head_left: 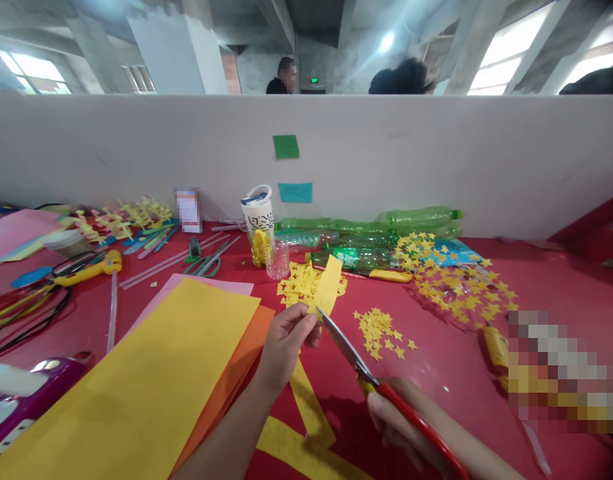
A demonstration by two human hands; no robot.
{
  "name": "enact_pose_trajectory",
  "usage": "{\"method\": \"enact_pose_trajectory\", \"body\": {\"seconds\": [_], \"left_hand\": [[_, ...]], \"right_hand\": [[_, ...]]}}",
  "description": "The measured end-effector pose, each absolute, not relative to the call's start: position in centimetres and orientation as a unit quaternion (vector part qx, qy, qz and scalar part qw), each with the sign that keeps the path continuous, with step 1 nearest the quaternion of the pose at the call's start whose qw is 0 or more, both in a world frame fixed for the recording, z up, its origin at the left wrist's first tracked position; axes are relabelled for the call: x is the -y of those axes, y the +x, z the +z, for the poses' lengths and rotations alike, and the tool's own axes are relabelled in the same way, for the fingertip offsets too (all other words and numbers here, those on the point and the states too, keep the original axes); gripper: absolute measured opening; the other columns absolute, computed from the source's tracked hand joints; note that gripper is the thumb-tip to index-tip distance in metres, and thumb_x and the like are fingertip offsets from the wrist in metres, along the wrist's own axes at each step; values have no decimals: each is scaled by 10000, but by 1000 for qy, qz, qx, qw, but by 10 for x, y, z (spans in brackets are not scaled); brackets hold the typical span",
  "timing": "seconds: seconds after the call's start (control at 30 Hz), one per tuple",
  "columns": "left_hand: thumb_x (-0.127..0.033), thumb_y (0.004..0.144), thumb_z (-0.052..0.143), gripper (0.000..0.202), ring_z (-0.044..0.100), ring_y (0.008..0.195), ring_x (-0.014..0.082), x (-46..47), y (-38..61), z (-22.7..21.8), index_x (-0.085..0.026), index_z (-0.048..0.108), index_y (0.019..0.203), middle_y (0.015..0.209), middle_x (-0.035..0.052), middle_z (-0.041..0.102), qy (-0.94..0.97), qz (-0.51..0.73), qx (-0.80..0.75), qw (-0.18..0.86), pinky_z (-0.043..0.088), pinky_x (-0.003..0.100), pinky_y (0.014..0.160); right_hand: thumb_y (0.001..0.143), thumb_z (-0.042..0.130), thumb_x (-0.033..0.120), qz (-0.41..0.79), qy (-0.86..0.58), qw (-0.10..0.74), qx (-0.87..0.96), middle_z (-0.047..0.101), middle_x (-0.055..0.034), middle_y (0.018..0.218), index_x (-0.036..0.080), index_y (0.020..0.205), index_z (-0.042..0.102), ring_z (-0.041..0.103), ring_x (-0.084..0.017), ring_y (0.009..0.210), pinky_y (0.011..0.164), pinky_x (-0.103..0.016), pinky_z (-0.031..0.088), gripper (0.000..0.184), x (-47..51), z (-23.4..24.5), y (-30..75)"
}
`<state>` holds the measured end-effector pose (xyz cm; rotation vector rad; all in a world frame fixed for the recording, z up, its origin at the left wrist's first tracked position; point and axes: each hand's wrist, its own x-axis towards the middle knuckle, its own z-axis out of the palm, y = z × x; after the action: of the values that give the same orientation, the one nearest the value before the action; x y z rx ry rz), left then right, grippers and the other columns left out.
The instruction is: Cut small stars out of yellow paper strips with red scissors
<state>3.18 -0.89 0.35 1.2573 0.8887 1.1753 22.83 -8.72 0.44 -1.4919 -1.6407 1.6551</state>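
My left hand (291,340) pinches a yellow paper strip (329,283) between thumb and fingers, its free end pointing up and away. Red-handled scissors (359,367) are gripped in my right hand (396,413), with the blade tips at the strip's edge beside my left fingertips. Whether the blades touch the paper I cannot tell. More yellow strips (311,407) lie on the red table below my hands. Behind the held strip is a heap of yellow scraps with star-shaped holes (294,283). Small yellow paper stars (376,330) form a pile to its right.
Yellow sheets (136,373) lie over orange and pink ones at left. Green plastic bottles (421,217) and a white cup (256,212) stand or lie by the grey partition (136,147). A yellow glue gun (94,268), grey-green scissors (206,263) and a purple power strip (41,393) are leftward.
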Motion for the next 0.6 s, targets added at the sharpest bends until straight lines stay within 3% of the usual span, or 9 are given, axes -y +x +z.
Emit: {"method": "enact_pose_trajectory", "body": {"seconds": [0.13,0.37,0.6], "left_hand": [[-265,851,508,261,498,536,105,10,34,4,-170,530,608,570,-17,532,537,506,-378,559,409,234,555],[-276,853,513,258,503,540,109,10,34,2,-168,548,622,581,-14,536,530,506,-369,572,415,239,560],[-244,858,510,238,503,537,104,9,33,0,-165,553,637,588,-15,536,518,505,-355,593,406,240,551]], "right_hand": [[752,363,786,597,-523,216,569,381,73,415,199,587,416,332,-51,330,334,-169,241,612,89,6,224],[798,334,747,575,-552,188,573,394,69,371,203,555,425,415,-80,321,359,-182,321,602,89,7,223],[716,368,812,582,-556,196,560,435,51,436,198,577,425,374,-63,338,352,-180,280,632,89,8,223]]}}
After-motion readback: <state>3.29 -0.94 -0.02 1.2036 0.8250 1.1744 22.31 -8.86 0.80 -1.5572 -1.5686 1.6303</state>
